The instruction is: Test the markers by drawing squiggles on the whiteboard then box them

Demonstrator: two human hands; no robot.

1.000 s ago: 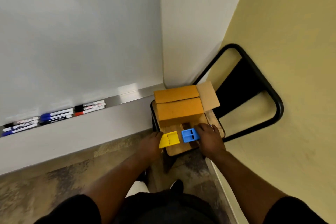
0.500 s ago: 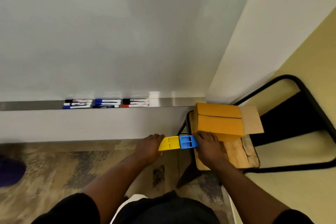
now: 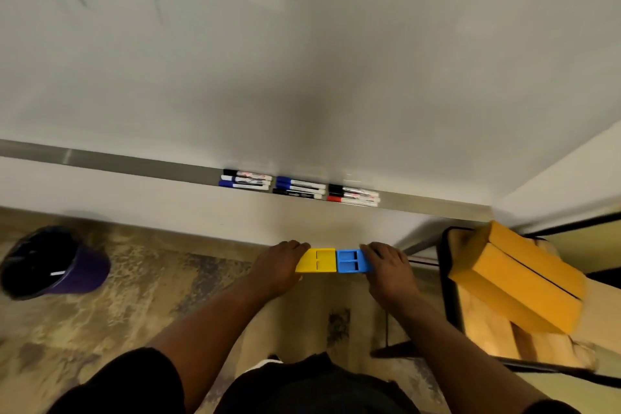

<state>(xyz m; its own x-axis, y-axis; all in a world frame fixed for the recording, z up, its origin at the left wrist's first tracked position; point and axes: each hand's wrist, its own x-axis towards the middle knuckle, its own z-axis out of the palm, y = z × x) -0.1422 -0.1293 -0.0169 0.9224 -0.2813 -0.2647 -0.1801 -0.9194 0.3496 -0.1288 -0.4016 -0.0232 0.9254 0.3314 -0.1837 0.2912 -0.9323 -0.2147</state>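
Observation:
Several whiteboard markers (image 3: 300, 188) with black, blue and red caps lie in three small groups on the metal tray (image 3: 134, 165) under the whiteboard (image 3: 302, 60). My left hand (image 3: 280, 265) holds a yellow plastic piece (image 3: 317, 260). My right hand (image 3: 386, 267) holds a blue plastic piece (image 3: 351, 260). The two pieces meet edge to edge in front of me, below the markers. An orange cardboard box (image 3: 517, 276) sits on a wooden stool (image 3: 487, 323) at the right.
A dark purple bin (image 3: 50, 262) stands on the patterned floor at the left. The stool's black metal frame (image 3: 447, 279) is close to my right arm. A cream side wall (image 3: 571, 178) closes the corner at the right. Faint old strokes mark the whiteboard's top left.
The view has swung left, away from the stool, toward the whiteboard and markers. Both hands have come off the stool area with the yellow and blue pieces, still joined.

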